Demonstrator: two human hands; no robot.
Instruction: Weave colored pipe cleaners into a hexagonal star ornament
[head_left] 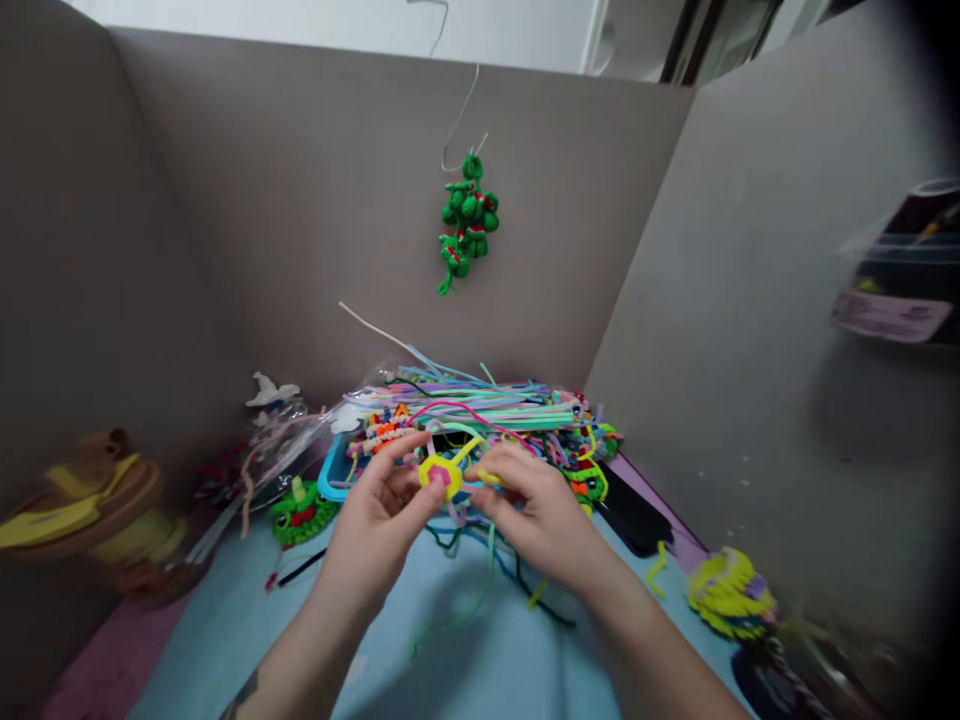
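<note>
A small yellow shape with a pink middle (448,480), which looks made of pipe cleaners, is pinched between the thumb and fingers of my left hand (388,500). From its top a yellow stem end (468,450) sticks up. My right hand (531,500) is closed close beside it, fingertips bent around a short yellow pipe cleaner piece (487,478). Whether that piece joins the yellow shape I cannot tell. Behind both hands a blue tray (330,472) holds a pile of colored pipe cleaners (480,400). Green strands lie on the mat below my hands.
On the blue mat (450,660), a green crafted figure (301,512) lies left and a yellow bundle (731,592) right. A black phone-like slab (634,508) rests behind the bundle. Green figures (471,215) hang from a wire. Grey panels (300,220) enclose three sides. A brown-yellow object (112,500) stands left.
</note>
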